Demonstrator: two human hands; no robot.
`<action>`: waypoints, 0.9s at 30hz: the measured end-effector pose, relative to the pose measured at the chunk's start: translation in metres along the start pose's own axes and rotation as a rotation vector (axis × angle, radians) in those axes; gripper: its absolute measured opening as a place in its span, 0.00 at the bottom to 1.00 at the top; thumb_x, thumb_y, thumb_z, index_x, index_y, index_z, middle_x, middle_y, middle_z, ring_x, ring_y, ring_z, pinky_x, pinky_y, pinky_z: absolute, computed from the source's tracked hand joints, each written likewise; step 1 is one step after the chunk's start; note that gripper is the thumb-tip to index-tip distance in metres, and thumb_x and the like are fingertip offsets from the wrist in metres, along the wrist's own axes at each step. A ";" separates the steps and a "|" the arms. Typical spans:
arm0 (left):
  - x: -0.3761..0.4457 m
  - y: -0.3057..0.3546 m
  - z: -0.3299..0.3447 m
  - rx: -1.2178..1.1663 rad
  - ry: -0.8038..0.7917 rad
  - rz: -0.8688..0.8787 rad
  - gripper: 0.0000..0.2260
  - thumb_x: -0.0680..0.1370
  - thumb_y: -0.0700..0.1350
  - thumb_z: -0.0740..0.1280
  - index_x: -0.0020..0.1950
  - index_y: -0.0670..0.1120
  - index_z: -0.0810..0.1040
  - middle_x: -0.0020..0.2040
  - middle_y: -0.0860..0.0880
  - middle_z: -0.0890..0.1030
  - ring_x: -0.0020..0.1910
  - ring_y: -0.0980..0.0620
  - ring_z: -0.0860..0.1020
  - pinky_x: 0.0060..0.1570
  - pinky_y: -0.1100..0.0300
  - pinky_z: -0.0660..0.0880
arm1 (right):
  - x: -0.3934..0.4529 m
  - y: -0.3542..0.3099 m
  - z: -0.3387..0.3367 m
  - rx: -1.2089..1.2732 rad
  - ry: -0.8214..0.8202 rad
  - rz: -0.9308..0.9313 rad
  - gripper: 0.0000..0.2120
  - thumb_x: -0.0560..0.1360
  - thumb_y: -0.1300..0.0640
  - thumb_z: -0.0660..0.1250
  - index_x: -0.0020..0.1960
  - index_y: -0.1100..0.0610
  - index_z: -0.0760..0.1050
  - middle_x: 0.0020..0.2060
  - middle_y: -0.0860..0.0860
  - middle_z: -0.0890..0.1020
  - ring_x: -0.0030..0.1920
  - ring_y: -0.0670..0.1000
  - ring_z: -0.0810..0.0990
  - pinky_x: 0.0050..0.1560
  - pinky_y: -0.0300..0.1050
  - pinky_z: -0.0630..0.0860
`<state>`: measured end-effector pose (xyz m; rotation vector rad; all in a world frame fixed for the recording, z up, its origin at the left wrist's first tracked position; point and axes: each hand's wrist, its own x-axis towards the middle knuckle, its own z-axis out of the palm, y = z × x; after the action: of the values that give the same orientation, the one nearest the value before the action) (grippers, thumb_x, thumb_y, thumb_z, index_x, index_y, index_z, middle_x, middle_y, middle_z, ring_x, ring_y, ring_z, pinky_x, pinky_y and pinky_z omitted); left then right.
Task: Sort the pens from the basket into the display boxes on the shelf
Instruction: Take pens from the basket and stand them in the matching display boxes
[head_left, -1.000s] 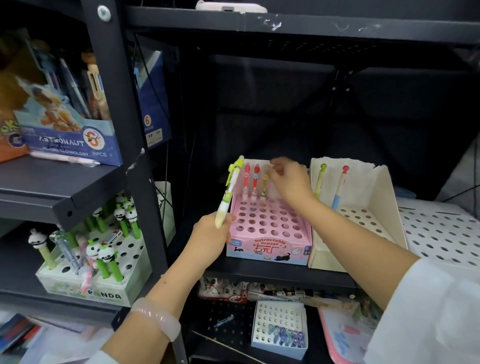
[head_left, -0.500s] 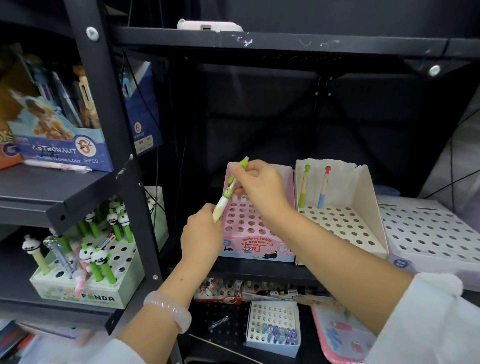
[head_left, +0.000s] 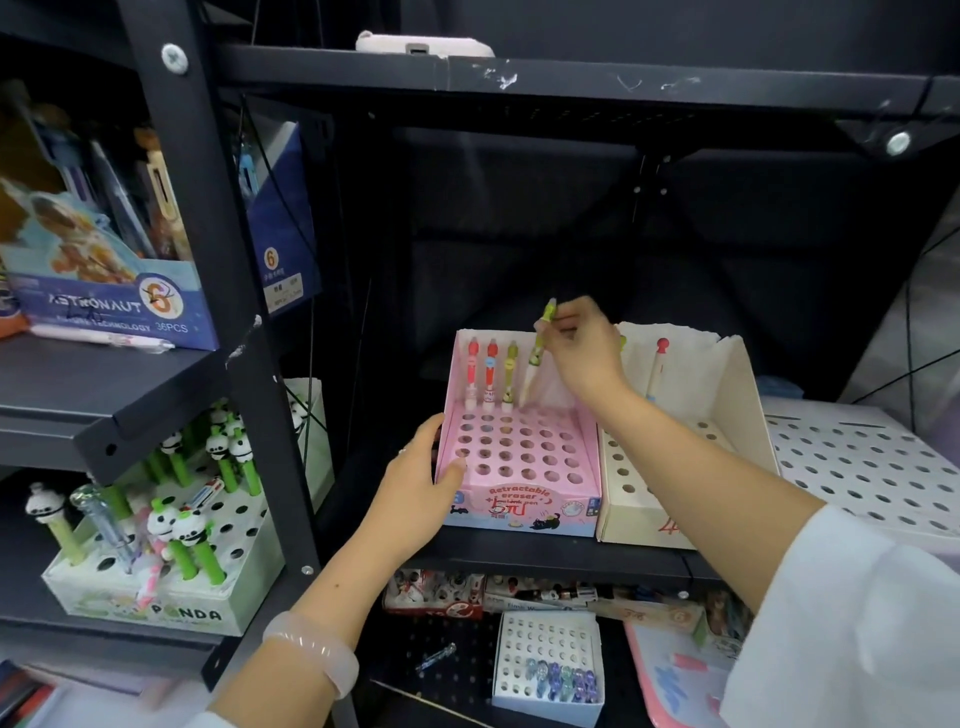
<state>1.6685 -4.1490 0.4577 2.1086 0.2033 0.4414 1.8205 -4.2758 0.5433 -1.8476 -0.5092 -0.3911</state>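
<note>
My right hand (head_left: 584, 345) pinches the top of a green-and-white pen (head_left: 536, 358) and holds it upright over the back row of the pink display box (head_left: 519, 499), beside three pens (head_left: 491, 374) standing there. The pen's tip is at the back row's holes; I cannot tell if it is in one. My left hand (head_left: 421, 488) grips the pink box's left front corner, thumb on the perforated top. The basket is not in view.
A cream display box (head_left: 685, 467) with a red-topped pen stands right of the pink one, then a white perforated box (head_left: 862, 467). Left shelves hold a panda pen box (head_left: 156, 597) and a blue astronaut box (head_left: 119, 301). A black upright post (head_left: 218, 270) divides the bays.
The green pen passed from my left hand to my right, which carried it to the pink box's back row. My left hand dropped to grip the box's left front corner.
</note>
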 end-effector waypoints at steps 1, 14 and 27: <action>0.001 -0.002 0.001 -0.011 0.005 0.000 0.22 0.79 0.44 0.61 0.71 0.58 0.61 0.51 0.68 0.70 0.56 0.59 0.72 0.46 0.73 0.67 | -0.001 0.005 0.004 -0.024 -0.017 0.002 0.05 0.75 0.59 0.67 0.48 0.57 0.71 0.36 0.42 0.74 0.37 0.39 0.74 0.35 0.25 0.69; 0.001 -0.005 0.000 -0.031 -0.004 -0.007 0.22 0.79 0.42 0.61 0.72 0.56 0.61 0.60 0.57 0.71 0.56 0.61 0.69 0.47 0.72 0.68 | -0.016 0.016 0.016 -0.410 -0.298 0.190 0.14 0.79 0.60 0.58 0.64 0.62 0.69 0.56 0.59 0.78 0.55 0.57 0.77 0.51 0.44 0.72; -0.061 0.103 0.096 -0.061 -0.018 0.181 0.14 0.80 0.40 0.58 0.65 0.48 0.71 0.56 0.57 0.72 0.53 0.61 0.70 0.44 0.77 0.65 | -0.112 -0.009 -0.157 -0.190 -0.514 0.151 0.05 0.76 0.59 0.63 0.51 0.54 0.76 0.39 0.50 0.81 0.38 0.44 0.81 0.38 0.32 0.78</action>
<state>1.6467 -4.2992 0.4828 2.0784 -0.0117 0.5280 1.7181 -4.4390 0.5447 -2.1614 -0.6889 0.1520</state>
